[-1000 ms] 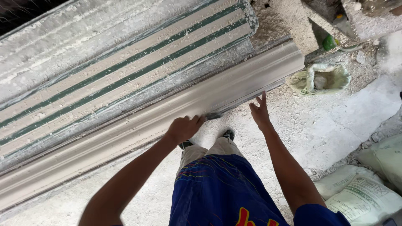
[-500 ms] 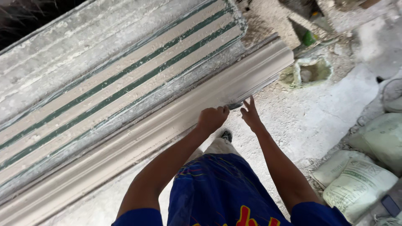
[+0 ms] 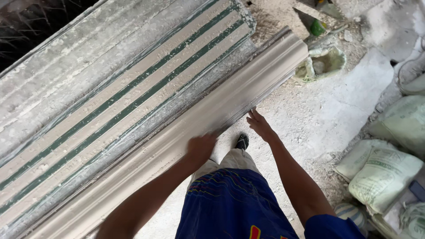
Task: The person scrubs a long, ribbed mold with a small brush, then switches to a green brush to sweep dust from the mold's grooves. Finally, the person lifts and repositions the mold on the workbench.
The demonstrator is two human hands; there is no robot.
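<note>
A long grey plaster moulding (image 3: 230, 106) lies diagonally on a workbench, its surface wet and smooth. My left hand (image 3: 201, 148) is blurred and rests flat on the moulding's near side. My right hand (image 3: 261, 126) has its fingers spread and touches the moulding's lower edge, a little further toward its end. Neither hand holds anything. Behind the moulding lies a wide ribbed mould (image 3: 110, 102) with green stripes, crusted with white plaster.
A plaster-smeared bucket (image 3: 321, 64) stands on the dusty floor past the moulding's end. Pale sacks (image 3: 383, 170) are piled at the right. My blue shorts and one dark shoe (image 3: 241, 141) show below the bench.
The view has shifted along the bench. My left hand has slid along the moulding and is now blurred. My right hand stays at the lower edge with fingers spread.
</note>
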